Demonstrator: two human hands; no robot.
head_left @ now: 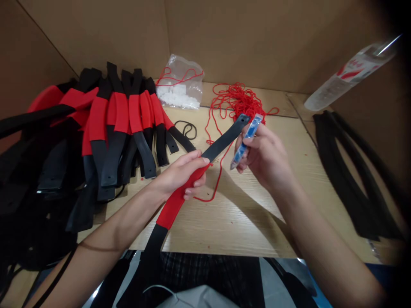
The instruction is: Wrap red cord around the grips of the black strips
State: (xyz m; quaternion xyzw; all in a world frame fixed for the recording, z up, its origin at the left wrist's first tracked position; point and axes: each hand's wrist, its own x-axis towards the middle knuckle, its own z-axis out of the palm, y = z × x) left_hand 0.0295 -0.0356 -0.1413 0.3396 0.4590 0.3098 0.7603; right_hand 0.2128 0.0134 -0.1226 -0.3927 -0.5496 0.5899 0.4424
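My left hand (186, 173) is closed round the red middle section of a long black strap (224, 139). The strap slants from my lap up to the right, and its far end has a small hole. My right hand (261, 149), beside that far end, grips a slim blue-and-clear tool (247, 141) with a pointed grey tip facing down and left; its exact kind is unclear. A thin red cord (218, 184) loops over the table below the strap, between my hands, and a tangled red cord pile (237, 100) lies behind the strap's end.
Many black straps with red middles (120, 113) are heaped at the left. A clear bag of white pieces (180, 87) lies at the back. On the right stand a tilted clear bottle (348, 77) and dark strips (340, 179). Brown panels (231, 42) wall the table.
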